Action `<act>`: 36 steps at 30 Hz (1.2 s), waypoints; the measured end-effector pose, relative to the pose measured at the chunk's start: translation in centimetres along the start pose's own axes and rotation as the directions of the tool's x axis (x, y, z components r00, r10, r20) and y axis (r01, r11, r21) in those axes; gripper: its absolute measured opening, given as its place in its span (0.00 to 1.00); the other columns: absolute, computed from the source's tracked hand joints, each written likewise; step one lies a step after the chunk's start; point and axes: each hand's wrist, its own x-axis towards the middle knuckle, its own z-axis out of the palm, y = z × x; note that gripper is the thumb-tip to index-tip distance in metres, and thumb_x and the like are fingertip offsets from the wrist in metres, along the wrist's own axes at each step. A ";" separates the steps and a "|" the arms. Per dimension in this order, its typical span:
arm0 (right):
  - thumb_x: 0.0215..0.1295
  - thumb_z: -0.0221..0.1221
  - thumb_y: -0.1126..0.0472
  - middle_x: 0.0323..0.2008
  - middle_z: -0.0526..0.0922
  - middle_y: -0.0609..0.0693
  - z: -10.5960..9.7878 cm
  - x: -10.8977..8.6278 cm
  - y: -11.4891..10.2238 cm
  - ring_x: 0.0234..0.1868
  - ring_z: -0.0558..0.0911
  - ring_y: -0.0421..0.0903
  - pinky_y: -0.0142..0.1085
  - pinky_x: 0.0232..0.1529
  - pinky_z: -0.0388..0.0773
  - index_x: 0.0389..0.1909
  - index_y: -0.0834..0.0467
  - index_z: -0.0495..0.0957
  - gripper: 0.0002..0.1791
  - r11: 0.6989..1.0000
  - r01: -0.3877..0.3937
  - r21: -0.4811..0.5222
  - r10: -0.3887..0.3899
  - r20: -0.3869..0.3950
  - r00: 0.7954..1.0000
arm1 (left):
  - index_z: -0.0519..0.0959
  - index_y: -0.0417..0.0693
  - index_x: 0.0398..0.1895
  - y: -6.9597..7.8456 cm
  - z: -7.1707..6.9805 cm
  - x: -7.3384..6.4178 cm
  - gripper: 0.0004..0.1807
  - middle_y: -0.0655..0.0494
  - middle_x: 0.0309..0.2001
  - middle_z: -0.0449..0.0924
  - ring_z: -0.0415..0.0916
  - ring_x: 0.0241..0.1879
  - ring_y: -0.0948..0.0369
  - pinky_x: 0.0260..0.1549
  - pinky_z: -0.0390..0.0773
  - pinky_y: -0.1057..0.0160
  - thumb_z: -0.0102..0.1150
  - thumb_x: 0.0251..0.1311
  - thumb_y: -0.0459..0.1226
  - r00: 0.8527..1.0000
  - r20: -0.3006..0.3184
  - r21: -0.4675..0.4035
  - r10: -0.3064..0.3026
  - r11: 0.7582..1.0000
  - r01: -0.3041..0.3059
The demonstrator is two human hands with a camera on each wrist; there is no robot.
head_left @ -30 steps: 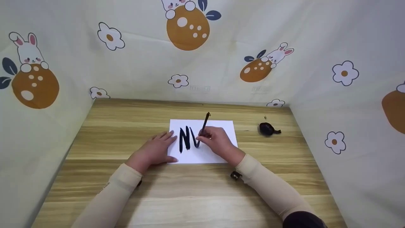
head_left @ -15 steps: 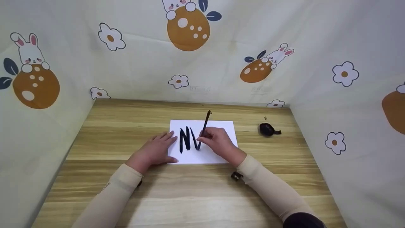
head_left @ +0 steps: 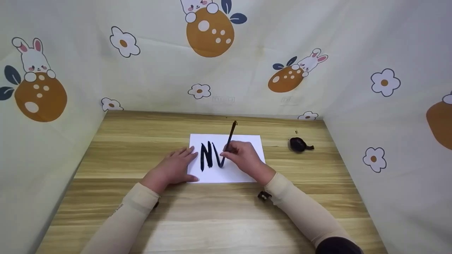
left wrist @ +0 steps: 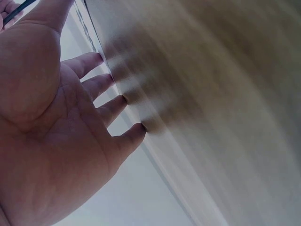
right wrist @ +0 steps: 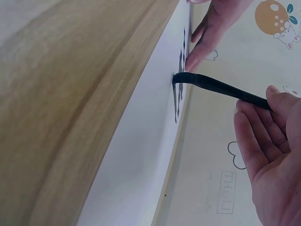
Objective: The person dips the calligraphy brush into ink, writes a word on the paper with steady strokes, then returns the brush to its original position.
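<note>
The brush [head_left: 231, 136] is in the right hand [head_left: 247, 158], pinched between thumb and fingers. Its tip touches the white paper [head_left: 231, 175] at the bottom of a thin bent line [head_left: 216, 155], just right of the fat black marks [head_left: 210, 157] that look like an N. From that tip, the long stick goes up and away from the person, leaning a little to the right. The left hand [head_left: 171, 167] lies at the left side of the paper, its fingers straight and spread out, with no brush in it. So the right hand is the near one, and the black marks sit between the two hands. The brush is dark, thin and straight, but its soft end bends against the paper. The paper is flat and smooth, with four straight sides. The desk [head_left: 212, 218] looks like wood, with long brown stripes. Well to the right of the paper rests a small dark dish [head_left: 297, 144], round and a bit shiny, with a stubby handle.
</note>
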 end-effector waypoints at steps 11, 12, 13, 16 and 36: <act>0.72 0.75 0.59 0.30 0.89 0.41 0.0 0.1 0.0 0.31 0.82 0.38 0.33 0.33 0.81 0.37 0.56 0.89 0.06 1.000 -0.024 0.009 0.024 -0.015 1.000 | 0.63 0.44 0.88 0.0 0.1 0.0 0.57 0.42 0.89 0.52 0.49 0.86 0.36 0.79 0.53 0.26 0.73 0.66 0.65 1.000 0.001 0.006 -0.001 1.000 0.001; 0.72 0.75 0.59 0.30 0.89 0.41 0.0 0.1 0.1 0.31 0.82 0.38 0.33 0.33 0.81 0.37 0.56 0.89 0.06 1.000 -0.028 0.011 0.028 -0.014 1.000 | 0.63 0.43 0.88 0.0 0.1 0.0 0.57 0.42 0.89 0.52 0.49 0.86 0.35 0.79 0.53 0.26 0.73 0.65 0.65 1.000 0.002 0.007 -0.001 1.000 0.001; 0.72 0.75 0.58 0.31 0.89 0.41 0.0 0.1 0.1 0.31 0.82 0.37 0.33 0.34 0.81 0.37 0.56 0.89 0.06 0.999 -0.031 0.014 0.031 -0.013 0.999 | 0.63 0.44 0.88 0.1 0.1 0.0 0.57 0.42 0.89 0.52 0.49 0.86 0.36 0.79 0.53 0.26 0.73 0.66 0.65 1.000 0.005 0.006 -0.004 1.000 0.004; 0.72 0.75 0.58 0.30 0.89 0.41 -0.1 0.1 0.1 0.31 0.83 0.38 0.32 0.34 0.81 0.37 0.56 0.89 0.06 0.999 -0.037 0.012 0.037 -0.012 0.999 | 0.63 0.43 0.87 0.0 0.1 0.0 0.57 0.42 0.89 0.53 0.50 0.86 0.35 0.78 0.55 0.25 0.73 0.66 0.65 1.000 0.002 0.013 0.000 1.000 0.000; 0.73 0.75 0.56 0.32 0.90 0.41 -0.5 0.8 0.4 0.33 0.85 0.40 0.34 0.36 0.84 0.38 0.54 0.89 0.07 0.997 -0.073 0.021 0.074 -0.043 0.996 | 0.62 0.43 0.88 -0.1 -0.1 0.0 0.57 0.42 0.89 0.52 0.49 0.86 0.35 0.79 0.54 0.26 0.73 0.66 0.64 1.000 0.009 0.021 0.007 1.000 -0.007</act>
